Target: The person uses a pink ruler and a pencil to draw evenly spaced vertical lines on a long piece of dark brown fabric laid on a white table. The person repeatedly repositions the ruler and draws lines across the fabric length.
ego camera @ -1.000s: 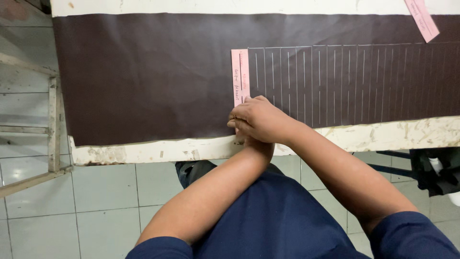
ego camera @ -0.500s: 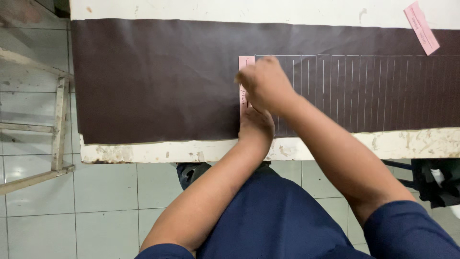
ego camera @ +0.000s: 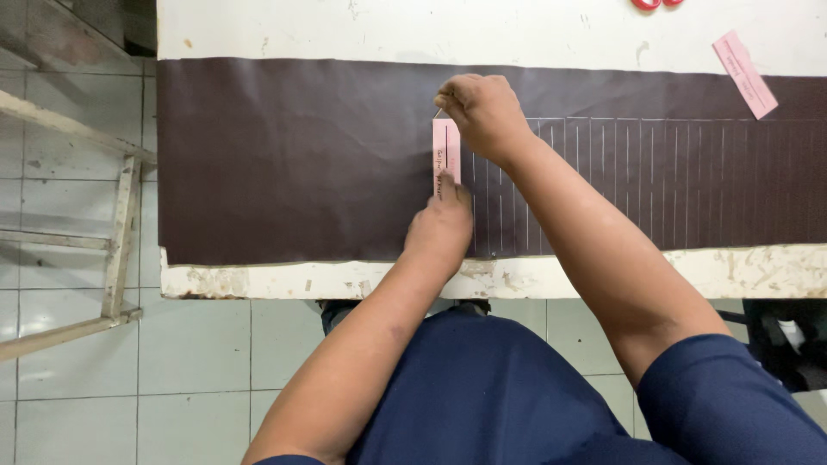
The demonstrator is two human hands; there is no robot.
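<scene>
Head view: left hand [ego camera: 444, 231] flat on pink strip [ego camera: 445, 155], right hand [ego camera: 482, 108] grip pinched on marking tool [ego camera: 438, 112]

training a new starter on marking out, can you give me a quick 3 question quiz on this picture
1. True or false: the left hand presses down the near end of the pink card strip lying on the dark brown sheet.
2. On which side of that strip are the thin pale lines already drawn? A) the left B) the right C) both sides
3. Fill in: the right hand is at the ___ end of the strip, holding a thin marking tool.

A second pink strip lies on the white table at the far right.

Key: 1 true; 2 B; 3 far
</scene>
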